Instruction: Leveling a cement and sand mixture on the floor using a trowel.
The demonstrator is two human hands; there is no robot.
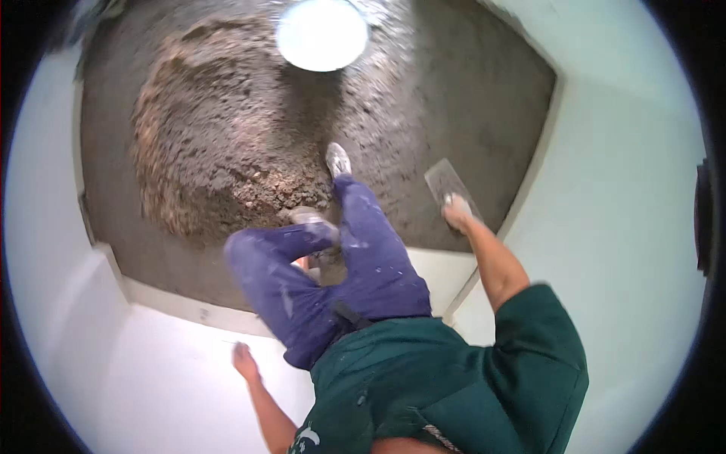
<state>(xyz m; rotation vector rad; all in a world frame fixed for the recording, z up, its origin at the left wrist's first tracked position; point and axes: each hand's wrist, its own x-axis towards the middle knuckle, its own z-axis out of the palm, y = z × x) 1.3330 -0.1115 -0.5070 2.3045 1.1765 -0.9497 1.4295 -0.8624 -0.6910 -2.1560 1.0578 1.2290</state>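
My right hand (pixel 455 210) is closed round the handle of a flat rectangular plastering trowel (pixel 440 175). The trowel's blade rests on or just over the smooth grey mortar (pixel 495 113) along the right wall. Off to the left, beside the pale wall and away from the mortar, hangs my left hand (pixel 244 362). Its fingers are small and blurred, so whether they are closed on anything does not show. Ahead of my shoes lies a broad heap of rough, crumbly mortar (pixel 219 129), brownish and lumpy.
My dusty shoes (pixel 338 160) stand at the heap's near edge. A bright white round object (pixel 321 34) is at the far middle; its kind is unclear. Something orange (pixel 302 263) shows behind my bent leg. Pale walls (pixel 612 174) with a low skirting border the floor.
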